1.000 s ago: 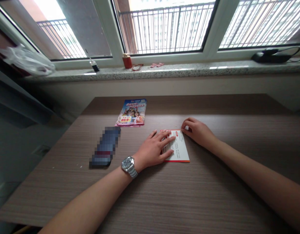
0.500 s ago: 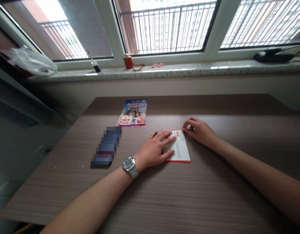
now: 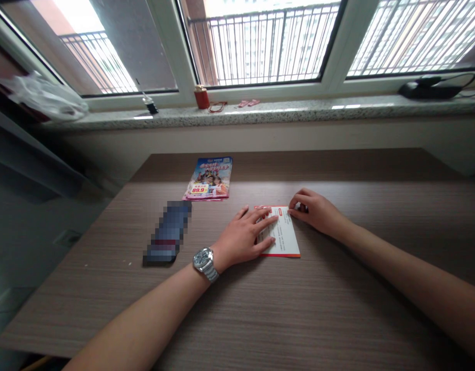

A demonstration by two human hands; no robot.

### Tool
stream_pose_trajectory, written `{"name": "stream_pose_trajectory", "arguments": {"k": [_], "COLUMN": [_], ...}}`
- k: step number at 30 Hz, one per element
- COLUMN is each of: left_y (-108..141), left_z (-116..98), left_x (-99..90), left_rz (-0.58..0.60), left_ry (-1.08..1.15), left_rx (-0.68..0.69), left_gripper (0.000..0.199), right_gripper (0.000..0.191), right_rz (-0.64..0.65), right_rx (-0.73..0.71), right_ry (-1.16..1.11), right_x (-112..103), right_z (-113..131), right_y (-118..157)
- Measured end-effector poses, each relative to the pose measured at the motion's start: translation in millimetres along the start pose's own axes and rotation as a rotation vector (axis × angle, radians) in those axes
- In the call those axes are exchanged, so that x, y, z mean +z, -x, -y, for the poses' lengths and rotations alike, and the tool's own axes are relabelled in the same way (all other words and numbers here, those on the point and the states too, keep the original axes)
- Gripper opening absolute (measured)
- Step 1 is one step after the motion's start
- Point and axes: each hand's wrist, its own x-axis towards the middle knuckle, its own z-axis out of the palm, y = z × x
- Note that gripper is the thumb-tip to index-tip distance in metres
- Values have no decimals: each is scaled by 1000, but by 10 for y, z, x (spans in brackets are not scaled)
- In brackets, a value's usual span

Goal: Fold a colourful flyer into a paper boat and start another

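One leaflet (image 3: 287, 238) lies flat on the table (image 3: 338, 319), steadied, I judge, by my left hand (image 3: 239, 239), its fingers spread across the paper. My right hand (image 3: 318, 208) curls at the far right corner, thumb and fingertips close together; I can't tell whether they pinch it. Farther out, leftward, lie booklets (image 3: 210, 178) and a blurred dark slab (image 3: 168, 229).

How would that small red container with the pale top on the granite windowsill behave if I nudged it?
The small red container with the pale top would probably slide or tip rather than roll, since it stands upright. It looks fairly light, being small beside the glossy blue-and-pink leaflets, though its contents are hidden.
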Motion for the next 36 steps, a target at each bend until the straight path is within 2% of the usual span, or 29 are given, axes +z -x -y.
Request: {"name": "stream_pose_trajectory", "arguments": {"k": [21, 36], "left_y": [-5, -5], "left_z": [-14, -12], "left_x": [-14, -9], "left_rz": [5, 13], "left_ry": [1, -1], "left_rx": [1, 0], "left_gripper": [55, 55], "right_gripper": [10, 8], "right_rz": [126, 171], "right_rx": [-23, -53], "right_ry": [-4, 36], "right_x": [-24, -56], "right_z": [201, 404], "right_y": [404, 716]}}
